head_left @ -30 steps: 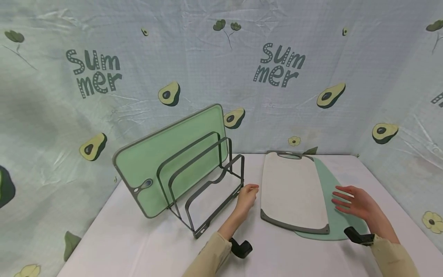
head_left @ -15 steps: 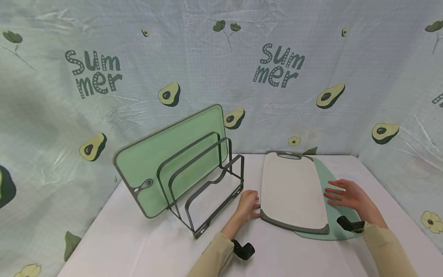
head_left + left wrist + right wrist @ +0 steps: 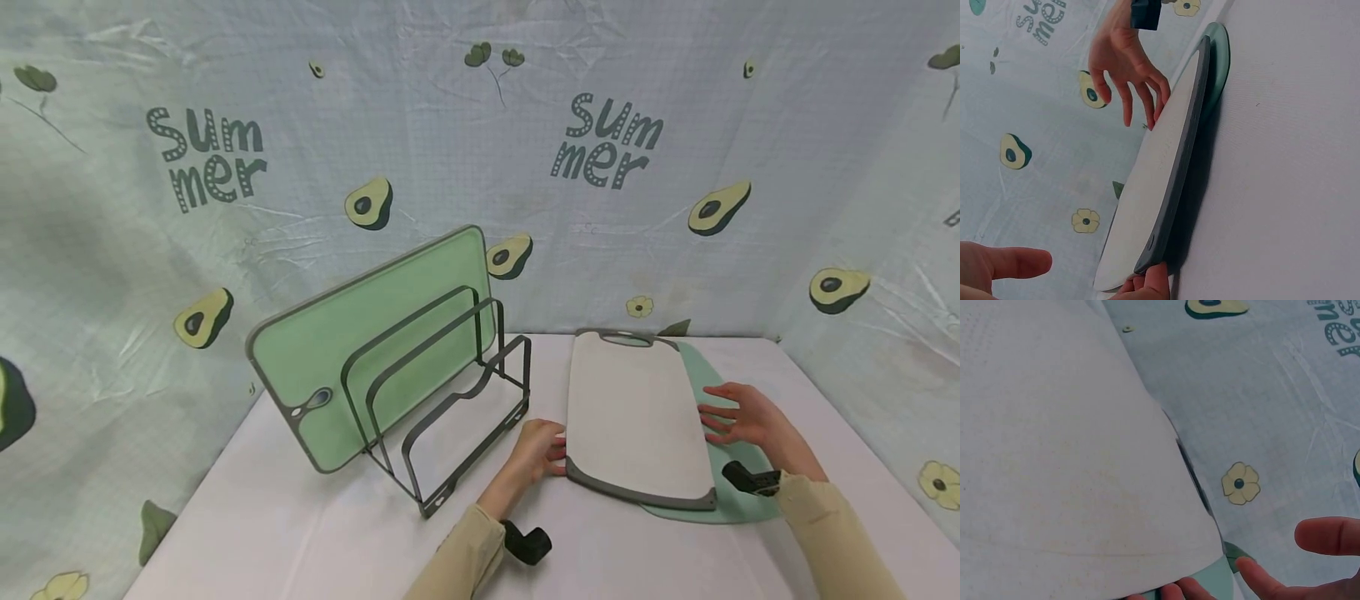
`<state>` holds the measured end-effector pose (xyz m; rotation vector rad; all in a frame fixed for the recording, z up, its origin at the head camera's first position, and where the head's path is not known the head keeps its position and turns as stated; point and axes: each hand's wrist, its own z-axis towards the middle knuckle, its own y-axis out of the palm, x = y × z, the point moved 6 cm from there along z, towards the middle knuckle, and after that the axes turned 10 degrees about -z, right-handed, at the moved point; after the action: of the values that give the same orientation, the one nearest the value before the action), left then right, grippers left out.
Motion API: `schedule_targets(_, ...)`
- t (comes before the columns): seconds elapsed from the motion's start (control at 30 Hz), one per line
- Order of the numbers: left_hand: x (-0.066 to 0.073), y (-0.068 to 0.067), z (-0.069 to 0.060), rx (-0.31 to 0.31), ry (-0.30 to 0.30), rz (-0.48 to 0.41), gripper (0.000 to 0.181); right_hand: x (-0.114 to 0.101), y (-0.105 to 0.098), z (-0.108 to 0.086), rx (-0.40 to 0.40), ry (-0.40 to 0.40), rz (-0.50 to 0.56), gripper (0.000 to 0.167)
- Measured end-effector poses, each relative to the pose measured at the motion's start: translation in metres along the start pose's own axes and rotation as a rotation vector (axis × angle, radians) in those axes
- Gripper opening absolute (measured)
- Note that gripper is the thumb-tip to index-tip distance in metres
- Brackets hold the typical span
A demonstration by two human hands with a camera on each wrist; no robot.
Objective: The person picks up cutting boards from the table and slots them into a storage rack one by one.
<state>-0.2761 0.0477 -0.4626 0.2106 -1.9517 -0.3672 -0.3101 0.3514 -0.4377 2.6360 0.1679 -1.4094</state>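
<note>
A white cutting board with grey trim (image 3: pixel 637 408) lies on a pale green board (image 3: pixel 708 371), which shows along its right side and below its front corner. My left hand (image 3: pixel 534 450) is at the white board's left edge; in the left wrist view its fingertips (image 3: pixel 1155 282) touch the edge near the grey corner, and the thumb (image 3: pixel 1019 262) stands away. At the right edge is my right hand (image 3: pixel 750 421), fingers spread over the green board. In the right wrist view some fingertips (image 3: pixel 1179 590) meet the white board's edge, with the thumb (image 3: pixel 1329 536) raised apart.
Left of the boards stands a dark wire rack (image 3: pixel 431 343) with several upright hoops. A light green cutting board with grey trim (image 3: pixel 360 308) leans upright in its rearmost part. A printed cloth (image 3: pixel 450 167) hangs behind the white table (image 3: pixel 315 542).
My right hand has moved left from over the green board to the white board's right edge. My left hand has lowered slightly and come against the left edge. The boards have stayed put.
</note>
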Motion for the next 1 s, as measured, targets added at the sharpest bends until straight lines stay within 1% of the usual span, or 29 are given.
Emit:
schedule_targets(0.1, 0.002, -0.002, 0.0, 0.001, 0.01, 0.023, 0.022, 0.002, 0.001, -0.002, -0.015, 0.012, 0.008, 0.034)
schedule_targets(0.2, 0.003, -0.003, -0.001, 0.007, 0.009, 0.043, 0.013, 0.003, 0.002, -0.003, -0.026, 0.021, 0.023, 0.031)
schedule_targets(0.27, 0.004, -0.005, -0.002, 0.011, 0.004, 0.049, 0.009, 0.004, 0.003, -0.003, -0.034, 0.023, 0.032, 0.026)
schedule_targets(0.37, 0.005, -0.006, -0.002, 0.011, -0.008, 0.061, 0.008, 0.005, 0.003, -0.004, -0.04, 0.034, 0.046, 0.019)
schedule_targets(0.43, 0.004, -0.007, -0.002, 0.005, -0.018, 0.077, 0.01, 0.006, 0.005, -0.005, -0.05, 0.039, 0.049, 0.018)
schedule_targets(0.5, 0.003, -0.008, -0.001, -0.007, -0.031, 0.09, 0.013, 0.006, 0.006, -0.006, -0.05, 0.04, 0.04, 0.019)
schedule_targets(0.57, 0.002, -0.007, 0.0, -0.023, -0.044, 0.095, 0.012, 0.006, 0.007, -0.006, -0.054, 0.035, 0.027, 0.02)
schedule_targets(0.63, 0.001, -0.008, 0.0, -0.034, -0.056, 0.081, 0.007, 0.006, 0.009, -0.007, -0.048, 0.027, 0.018, 0.021)
schedule_targets(0.7, 0.001, -0.008, 0.0, -0.037, -0.066, 0.065, 0.007, 0.005, 0.009, -0.008, -0.039, 0.024, 0.019, 0.022)
schedule_targets(0.77, 0.0, -0.009, -0.001, -0.041, -0.076, 0.041, 0.014, 0.006, 0.01, -0.008, -0.03, 0.024, 0.026, 0.021)
schedule_targets(0.87, -0.002, -0.01, -0.003, -0.047, -0.078, 0.006, 0.031, 0.008, 0.012, -0.009, -0.013, 0.026, 0.037, 0.02)
schedule_targets(0.93, -0.003, -0.01, -0.005, -0.055, -0.069, -0.014, 0.039, 0.009, 0.014, -0.01, -0.009, 0.026, 0.038, 0.022)
schedule_targets(1.0, -0.002, -0.01, -0.008, -0.06, -0.046, -0.015, 0.046, 0.01, 0.016, -0.012, -0.012, 0.026, 0.042, 0.025)
